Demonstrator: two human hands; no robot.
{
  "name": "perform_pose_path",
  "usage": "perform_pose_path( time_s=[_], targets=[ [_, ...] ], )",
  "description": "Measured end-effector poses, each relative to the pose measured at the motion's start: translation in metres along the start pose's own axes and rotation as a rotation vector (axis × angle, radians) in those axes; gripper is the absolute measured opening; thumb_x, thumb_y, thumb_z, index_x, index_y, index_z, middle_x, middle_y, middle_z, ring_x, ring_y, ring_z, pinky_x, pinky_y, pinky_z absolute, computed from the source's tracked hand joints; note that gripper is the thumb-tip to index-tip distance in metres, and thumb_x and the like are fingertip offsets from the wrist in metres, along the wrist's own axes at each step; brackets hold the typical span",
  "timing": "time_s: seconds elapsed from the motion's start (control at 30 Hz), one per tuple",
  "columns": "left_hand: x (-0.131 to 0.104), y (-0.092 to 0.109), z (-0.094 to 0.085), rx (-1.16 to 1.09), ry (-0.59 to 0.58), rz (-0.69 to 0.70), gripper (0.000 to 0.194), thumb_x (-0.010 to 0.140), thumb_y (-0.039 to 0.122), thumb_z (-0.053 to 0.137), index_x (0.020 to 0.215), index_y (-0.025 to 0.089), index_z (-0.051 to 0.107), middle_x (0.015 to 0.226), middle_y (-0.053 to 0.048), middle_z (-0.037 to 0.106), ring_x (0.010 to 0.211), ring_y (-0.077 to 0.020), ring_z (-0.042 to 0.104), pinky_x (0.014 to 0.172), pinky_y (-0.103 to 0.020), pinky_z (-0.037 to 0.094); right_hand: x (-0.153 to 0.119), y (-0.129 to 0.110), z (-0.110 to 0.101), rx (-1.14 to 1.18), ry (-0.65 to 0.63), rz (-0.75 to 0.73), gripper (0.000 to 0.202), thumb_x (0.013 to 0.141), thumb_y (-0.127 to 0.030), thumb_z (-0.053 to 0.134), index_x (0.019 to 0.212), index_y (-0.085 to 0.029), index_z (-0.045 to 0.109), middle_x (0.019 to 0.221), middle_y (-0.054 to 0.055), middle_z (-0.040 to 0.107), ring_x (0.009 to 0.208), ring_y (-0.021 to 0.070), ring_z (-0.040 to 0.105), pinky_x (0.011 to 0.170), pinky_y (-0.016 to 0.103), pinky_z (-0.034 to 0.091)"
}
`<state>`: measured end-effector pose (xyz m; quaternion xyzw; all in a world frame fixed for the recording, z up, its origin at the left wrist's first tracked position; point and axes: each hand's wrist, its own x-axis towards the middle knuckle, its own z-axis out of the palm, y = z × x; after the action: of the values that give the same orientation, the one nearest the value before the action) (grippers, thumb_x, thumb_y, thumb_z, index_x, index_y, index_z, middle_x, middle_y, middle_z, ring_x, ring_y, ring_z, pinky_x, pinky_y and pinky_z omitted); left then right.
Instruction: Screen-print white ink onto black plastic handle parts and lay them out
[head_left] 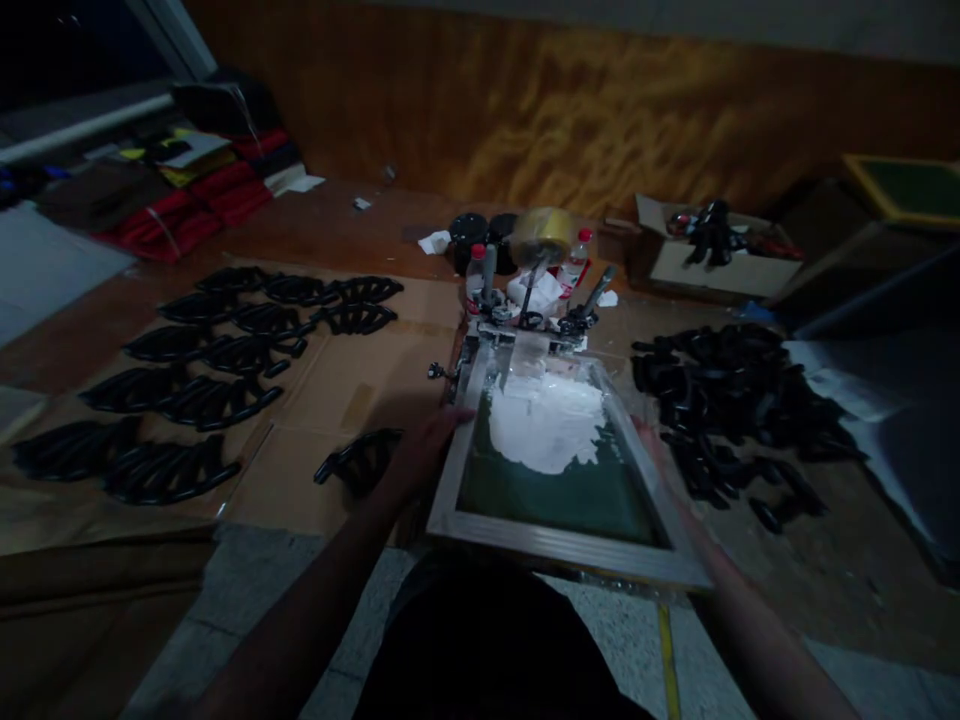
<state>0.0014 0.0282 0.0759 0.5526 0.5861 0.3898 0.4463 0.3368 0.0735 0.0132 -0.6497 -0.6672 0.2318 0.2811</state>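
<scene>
Touches the left rail of the metal frame (559, 541) with the left hand (437, 432) and reaches the right rail with the right hand (649, 440), both too dark and partly hidden to tell pinching from spread. Has the metal frame between both hands, just in front of the clamps (531, 320), with white paint (547, 425) across the upper part of its green mesh (555, 498). Shows black parts (172, 470) in rows on cardboard (322, 385) at left, a black heap (727, 390) at right, and red-capped bottles (573, 264) beyond.
</scene>
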Motion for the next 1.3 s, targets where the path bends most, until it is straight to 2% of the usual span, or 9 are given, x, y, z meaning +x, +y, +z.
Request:
perform_pose_path(
  time_s=[0.17, 0.23, 0.33, 0.5, 0.63, 0.8, 0.97, 1.17, 1.3],
  targets=[
    [-0.011, -0.061, 0.024, 0.092, -0.044, -0.177, 0.067, 0.087, 0.045, 0.049, 0.145, 0.012, 0.046, 0.108, -0.012, 0.074, 0.094, -0.0259, 0.069, 0.086, -0.040, 0.055, 0.044, -0.046, -0.007, -0.198, 0.175, -0.233, 0.050, 0.083, -0.036, 0.058, 0.129, -0.015, 0.057, 0.134, 0.017, 0.053, 0.117, 0.0307, 0.054, 0.096, 0.045, 0.048],
    [-0.007, -0.080, 0.032, 0.121, -0.031, -0.184, 0.068, 0.088, 0.042, 0.050, 0.149, 0.013, 0.040, 0.109, -0.012, 0.073, 0.095, -0.0254, 0.069, 0.088, -0.040, 0.054, 0.052, -0.080, 0.010, -0.347, 0.046, -0.370, 0.054, 0.082, -0.030, 0.063, 0.132, -0.013, 0.053, 0.138, 0.018, 0.050, 0.123, 0.0315, 0.048, 0.099, 0.043, 0.044],
    [-0.003, -0.099, 0.038, 0.101, -0.016, -0.171, 0.066, 0.090, 0.043, 0.050, 0.149, 0.014, 0.040, 0.122, -0.014, 0.069, 0.105, -0.0257, 0.067, 0.095, -0.040, 0.051, 0.043, -0.114, 0.034, -0.543, -0.278, -0.348, 0.029, 0.085, -0.022, 0.058, 0.113, -0.014, 0.061, 0.113, 0.015, 0.065, 0.105, 0.0280, 0.058, 0.087, 0.035, 0.047],
    [-0.001, -0.110, 0.039, 0.076, -0.035, -0.218, 0.065, 0.091, 0.045, 0.051, 0.147, 0.013, 0.042, 0.111, -0.014, 0.072, 0.097, -0.0263, 0.069, 0.089, -0.041, 0.054, -0.001, -0.109, 0.030, -0.637, -0.626, -0.586, 0.022, 0.089, -0.012, 0.049, 0.103, -0.013, 0.065, 0.103, 0.013, 0.068, 0.098, 0.0236, 0.061, 0.082, 0.031, 0.045],
    [-0.002, -0.109, 0.039, 0.049, -0.024, -0.228, 0.063, 0.090, 0.045, 0.052, 0.143, 0.012, 0.045, 0.104, -0.014, 0.073, 0.093, -0.0256, 0.070, 0.087, -0.040, 0.055, -0.008, -0.102, 0.014, -0.556, -0.759, -0.765, 0.021, 0.081, -0.009, 0.056, 0.098, -0.016, 0.066, 0.098, 0.008, 0.070, 0.096, 0.0226, 0.060, 0.081, 0.030, 0.044],
    [-0.003, -0.102, 0.038, -0.005, -0.035, -0.231, 0.066, 0.089, 0.049, 0.053, 0.143, 0.012, 0.045, 0.102, -0.013, 0.073, 0.092, -0.0254, 0.069, 0.082, -0.038, 0.055, -0.019, -0.090, 0.031, -0.505, -0.474, -0.673, 0.023, 0.086, -0.011, 0.052, 0.102, -0.016, 0.067, 0.102, 0.012, 0.069, 0.096, 0.0242, 0.061, 0.081, 0.034, 0.046],
    [-0.005, -0.095, 0.037, 0.001, -0.022, -0.244, 0.064, 0.087, 0.045, 0.053, 0.142, 0.012, 0.046, 0.103, -0.012, 0.073, 0.091, -0.0242, 0.069, 0.084, -0.037, 0.054, -0.040, -0.071, 0.037, -0.383, -0.523, -0.692, 0.038, 0.078, -0.009, 0.053, 0.111, -0.019, 0.067, 0.106, 0.009, 0.070, 0.096, 0.0225, 0.063, 0.080, 0.031, 0.049],
    [-0.006, -0.061, 0.020, 0.015, -0.109, -0.242, 0.076, 0.085, 0.050, 0.053, 0.149, 0.012, 0.037, 0.099, -0.010, 0.072, 0.083, -0.0230, 0.067, 0.075, -0.035, 0.053, 0.032, -0.116, 0.017, -0.409, -0.317, -0.410, 0.050, 0.089, -0.023, 0.057, 0.139, -0.025, 0.054, 0.119, 0.009, 0.067, 0.100, 0.0244, 0.065, 0.078, 0.030, 0.048],
    [-0.004, -0.018, 0.006, 0.009, -0.043, -0.160, 0.061, 0.086, 0.058, 0.047, 0.128, 0.016, 0.061, 0.105, -0.007, 0.071, 0.088, -0.0213, 0.065, 0.077, -0.031, 0.052, 0.083, -0.099, -0.029, -0.293, -0.021, -0.277, 0.051, 0.090, -0.032, 0.061, 0.139, -0.021, 0.055, 0.105, 0.008, 0.072, 0.085, 0.0223, 0.066, 0.074, 0.030, 0.048]
  ],
)
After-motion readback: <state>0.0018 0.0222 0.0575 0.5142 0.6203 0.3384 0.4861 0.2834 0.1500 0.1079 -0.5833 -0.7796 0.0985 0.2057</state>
